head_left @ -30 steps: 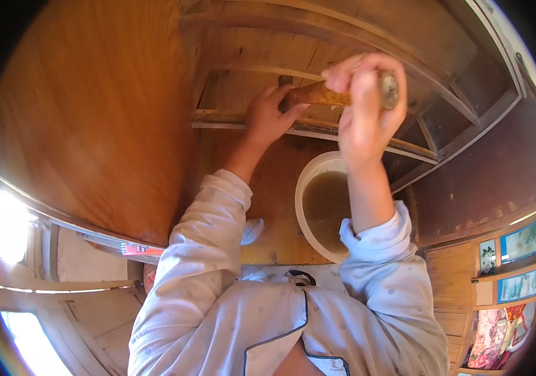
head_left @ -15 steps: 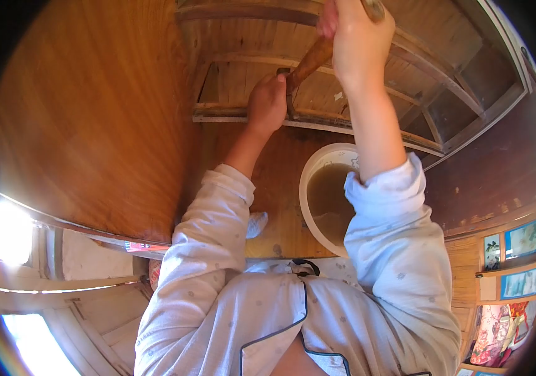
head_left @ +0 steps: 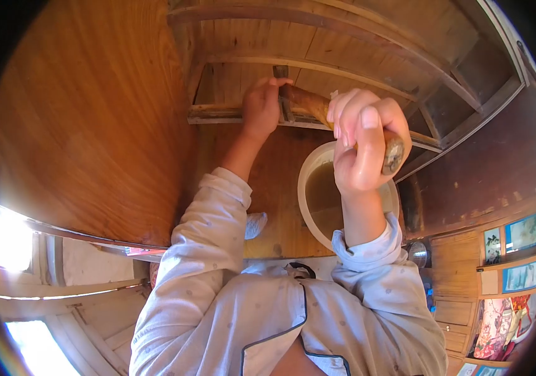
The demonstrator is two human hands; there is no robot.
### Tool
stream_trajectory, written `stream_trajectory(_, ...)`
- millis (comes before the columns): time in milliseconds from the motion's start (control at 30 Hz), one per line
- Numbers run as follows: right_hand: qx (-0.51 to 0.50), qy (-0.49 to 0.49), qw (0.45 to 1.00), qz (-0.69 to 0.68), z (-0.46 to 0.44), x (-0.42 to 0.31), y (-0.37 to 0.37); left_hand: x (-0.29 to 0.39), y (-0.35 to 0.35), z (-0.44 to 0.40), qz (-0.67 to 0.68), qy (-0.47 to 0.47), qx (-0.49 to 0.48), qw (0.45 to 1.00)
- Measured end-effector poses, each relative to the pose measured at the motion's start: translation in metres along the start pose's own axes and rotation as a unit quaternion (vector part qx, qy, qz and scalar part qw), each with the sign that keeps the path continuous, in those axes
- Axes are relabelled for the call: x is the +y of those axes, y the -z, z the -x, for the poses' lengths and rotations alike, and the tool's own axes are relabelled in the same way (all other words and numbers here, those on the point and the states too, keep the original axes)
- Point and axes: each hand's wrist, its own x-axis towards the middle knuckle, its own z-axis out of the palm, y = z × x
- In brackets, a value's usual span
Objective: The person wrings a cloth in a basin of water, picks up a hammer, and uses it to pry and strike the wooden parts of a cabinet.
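Observation:
A hammer (head_left: 309, 102) with a thick wooden handle and a dark metal head lies against the lower rail of a wooden frame (head_left: 218, 113). My right hand (head_left: 368, 135) wraps round the handle near its end, and the butt of the handle points toward me. My left hand (head_left: 262, 106) is closed at the hammer's head, with a finger stretched across it. The part of the head nearest the rail is partly hidden, so I cannot tell what it bears on.
A white basin (head_left: 305, 182) of murky brownish water stands below my right forearm. To the left rises a broad wooden panel (head_left: 92, 125). A dark reddish panel (head_left: 481, 169) is on the right, beside wooden drawers (head_left: 455, 313) and shelves with pictures.
My right hand has swung the handle end down and toward me, slightly right. The hammer's head and my left hand stay at nearly the same place on the frame.

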Motion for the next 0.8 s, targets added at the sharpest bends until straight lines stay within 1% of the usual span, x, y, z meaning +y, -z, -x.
stream_trajectory(33,0.0,0.006,1.0,-0.009,0.003,0.0,0.0,-0.002,0.0,0.0,-0.012,-0.018,0.006,1.0)
stream_trajectory(100,-0.02,0.06,0.997,-0.038,0.015,0.005,0.003,-0.005,-0.002,0.0,-0.037,-0.052,0.018,0.998)
stream_trajectory(133,-0.03,0.087,0.994,-0.053,0.022,0.006,0.003,-0.005,-0.001,0.002,-0.041,-0.028,0.032,0.998)
stream_trajectory(200,-0.118,0.113,0.983,0.086,0.051,-0.016,-0.001,-0.005,-0.001,0.001,-0.05,0.016,0.07,0.996)
stream_trajectory(233,-0.076,0.113,0.986,0.092,0.059,-0.018,-0.003,-0.005,-0.002,0.001,-0.051,0.002,0.073,0.996)
stream_trajectory(267,-0.036,0.118,0.991,0.06,0.063,-0.014,0.005,-0.006,-0.002,0.0,-0.053,-0.013,0.078,0.996)
stream_trajectory(300,-0.01,0.087,0.994,0.066,0.057,-0.017,0.011,-0.006,-0.002,0.001,-0.055,-0.025,0.078,0.995)
stream_trajectory(333,0.019,0.055,0.995,0.076,0.049,-0.022,0.016,-0.004,0.0,0.001,-0.048,-0.004,0.075,0.996)
stream_trajectory(367,0.002,0.05,0.995,0.084,0.043,-0.021,0.025,-0.001,0.0,0.0,-0.039,0.016,0.07,0.997)
stream_trajectory(400,0.007,0.035,0.994,0.106,0.038,-0.021,0.03,0.0,-0.001,0.0,-0.029,0.036,0.062,0.997)
stream_trajectory(500,-0.004,0.017,0.997,0.081,0.014,-0.013,0.039,-0.013,-0.007,-0.003,-0.061,0.049,0.073,0.994)
stream_trajectory(533,0.0,0.004,0.998,0.064,0.004,-0.008,0.038,-0.015,-0.009,-0.005,-0.059,0.066,0.075,0.993)
stream_trajectory(600,0.051,-0.052,0.996,0.051,-0.021,0.0,0.025,-0.014,-0.01,-0.011,-0.054,0.1,0.081,0.99)
stream_trajectory(633,0.067,-0.09,0.99,0.082,-0.04,0.002,0.012,-0.009,-0.009,-0.017,-0.064,0.104,0.083,0.989)
stream_trajectory(667,0.086,-0.127,0.982,0.113,-0.055,0.006,0.002,-0.012,-0.007,-0.026,-0.077,0.138,0.041,0.987)
stream_trajectory(733,0.068,-0.084,0.989,0.106,-0.068,0.029,0.002,-0.024,-0.006,-0.053,-0.103,0.205,-0.031,0.973)
stream_trajectory(767,0.058,-0.062,0.991,0.102,-0.071,0.035,0.002,-0.034,-0.011,-0.059,-0.114,0.171,-0.014,0.979)
stream_trajectory(800,0.068,-0.067,0.99,0.099,-0.07,0.036,0.0,-0.045,-0.013,-0.065,-0.111,0.17,-0.045,0.978)
